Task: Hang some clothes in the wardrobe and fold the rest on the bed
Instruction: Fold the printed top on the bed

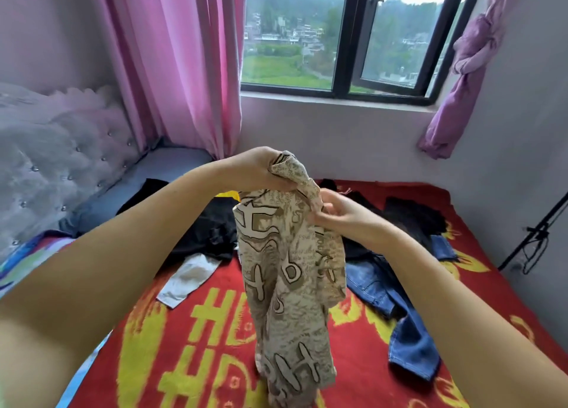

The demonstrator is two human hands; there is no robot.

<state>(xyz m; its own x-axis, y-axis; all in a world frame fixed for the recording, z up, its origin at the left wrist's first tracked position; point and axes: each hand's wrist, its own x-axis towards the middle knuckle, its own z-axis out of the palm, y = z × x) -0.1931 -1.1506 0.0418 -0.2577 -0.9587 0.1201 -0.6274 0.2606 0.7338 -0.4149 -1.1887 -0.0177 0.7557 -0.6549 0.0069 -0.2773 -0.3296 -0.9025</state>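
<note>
— Blanket first, since it fills the bed: red plush, printed with thick yellow characters and flourishes, lying fairly flat.

— And the room round it?

— Pale lilac walls, a dark-framed window looking onto green hills and houses, a pink curtain hanging in long straight folds on one side, a purple curtain knotted up on the other. A grey tufted headboard with shiny buttons stands at the left.

— What's on the bed?

— A heap of black clothes, soft and crumpled, in the middle near the far edge. Blue jeans, stiff denim with pale stitching, sprawl to the right, one leg trailing toward the near side. A light grey garment lies in a flat strip just below the black heap.

— And the piece being handled?

— A beige printed garment, thin cloth covered in brown-outlined characters and fine script, hangs in a loose column above the blanket, its lower end reaching down to the bed.

— How are the hands?

— The left hand grips the bunched top edge, fingers curled tight round it. The right hand, a little lower, pinches a fold of the same cloth between thumb and fingertips.
</note>
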